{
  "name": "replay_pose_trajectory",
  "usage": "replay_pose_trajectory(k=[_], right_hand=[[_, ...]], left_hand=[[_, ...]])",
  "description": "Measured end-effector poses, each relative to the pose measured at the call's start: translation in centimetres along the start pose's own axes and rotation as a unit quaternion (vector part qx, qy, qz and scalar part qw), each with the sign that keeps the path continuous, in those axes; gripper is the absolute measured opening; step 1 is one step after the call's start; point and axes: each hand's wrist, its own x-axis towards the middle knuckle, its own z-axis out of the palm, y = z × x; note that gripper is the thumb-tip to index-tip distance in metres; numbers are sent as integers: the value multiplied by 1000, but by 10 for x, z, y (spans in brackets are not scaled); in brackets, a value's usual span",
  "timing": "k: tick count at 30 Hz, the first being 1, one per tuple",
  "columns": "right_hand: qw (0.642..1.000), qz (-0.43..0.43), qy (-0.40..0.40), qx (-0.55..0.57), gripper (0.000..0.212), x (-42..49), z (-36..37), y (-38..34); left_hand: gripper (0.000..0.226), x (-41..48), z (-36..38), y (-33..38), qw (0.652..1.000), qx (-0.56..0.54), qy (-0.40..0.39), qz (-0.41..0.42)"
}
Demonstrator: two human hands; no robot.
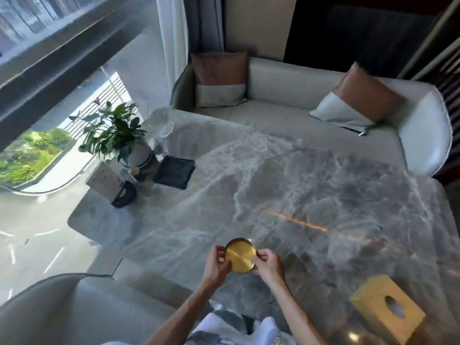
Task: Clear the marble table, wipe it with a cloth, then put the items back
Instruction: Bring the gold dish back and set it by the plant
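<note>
A round gold metal coaster is held just above the near part of the grey marble table. My left hand pinches its left rim and my right hand grips its right rim. A dark folded cloth lies flat at the table's far left. Beside it stand a potted plant in a pale pot, a card in a black stand and a clear glass. A yellow tissue box sits at the near right.
A pale sofa with two brown-and-white cushions runs along the table's far side. A grey chair back is at the near left. A large window is on the left.
</note>
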Motion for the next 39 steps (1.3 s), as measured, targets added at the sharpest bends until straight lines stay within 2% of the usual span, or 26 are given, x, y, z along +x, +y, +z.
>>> replay_pose_trajectory(k=[4, 7, 11, 15, 22, 27, 30, 32, 35, 37, 39], right_hand=[[1000, -3, -14, 10, 12, -33, 13, -47], [997, 0, -75, -12, 19, -32, 28, -78], [992, -11, -108, -71, 19, 4, 67, -62], [989, 0, -111, -101, 24, 29, 102, -71], [989, 21, -114, -89, 17, 3, 205, -180], [984, 47, -137, -99, 24, 59, 294, -196], [988, 80, -116, -64, 18, 44, 328, -255], [988, 104, -97, -55, 34, 49, 342, -272], [986, 110, -107, -57, 25, 54, 353, -283], [985, 108, -123, -55, 19, 59, 357, -283], [985, 111, -123, -39, 28, 63, 362, -281]], left_hand=[[43, -4, -24, 7, 1000, -12, -3, -3], [49, -4, -40, 8, 999, -38, 34, 7], [49, -4, -66, 7, 996, -65, 57, -30], [52, 22, -98, 10, 994, -87, 53, -31], [52, 107, -192, 7, 989, -115, 73, -58], [40, 171, -272, 15, 990, -106, 53, -80], [43, 204, -305, 13, 992, -86, 43, -81], [46, 221, -321, 13, 994, -81, 16, -76], [38, 241, -336, 12, 997, -56, -9, -54], [42, 245, -341, 19, 997, -67, -11, -47], [46, 248, -342, 25, 995, -90, -3, -53]])
